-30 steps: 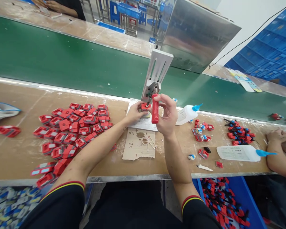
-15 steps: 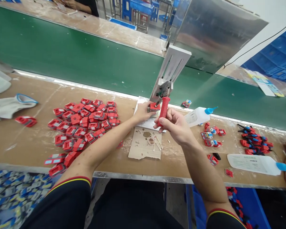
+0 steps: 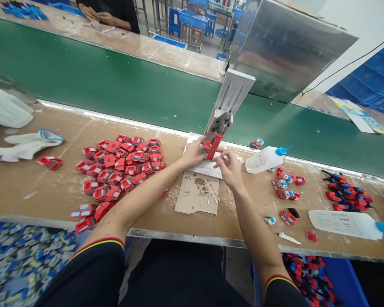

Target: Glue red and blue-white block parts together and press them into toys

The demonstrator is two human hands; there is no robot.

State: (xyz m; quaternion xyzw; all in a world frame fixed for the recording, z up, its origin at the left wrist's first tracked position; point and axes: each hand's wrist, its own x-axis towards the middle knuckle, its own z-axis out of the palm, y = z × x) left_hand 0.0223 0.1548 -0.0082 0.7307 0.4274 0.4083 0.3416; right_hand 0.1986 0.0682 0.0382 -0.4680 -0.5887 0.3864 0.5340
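Observation:
Under a metal toggle press (image 3: 229, 91), my left hand (image 3: 193, 153) is closed on a small red block (image 3: 207, 146), its fingertips at the block's side. The press's red ribbed handle (image 3: 215, 147) slants down in front of the block and partly hides it. My right hand (image 3: 229, 169) is just right of the handle's lower end, fingers loosely curled and apart, with nothing visible in them. A white board (image 3: 200, 167) lies beneath the press. In front of it is a cardboard piece (image 3: 192, 200) with cotton swabs (image 3: 215, 194).
Many red-and-grey parts (image 3: 115, 164) are heaped left, beyond them a white glove (image 3: 28, 143). Glue bottles (image 3: 264, 160) and red-and-black parts (image 3: 347, 192) lie right. Behind runs a green belt (image 3: 115, 76); a person's hands (image 3: 97, 16) are across it. Another person's arm shows far right.
My right hand has come off the red handle and moved slightly right. The handle now sits lower. My left hand stays at the red block. The view has shifted a little.

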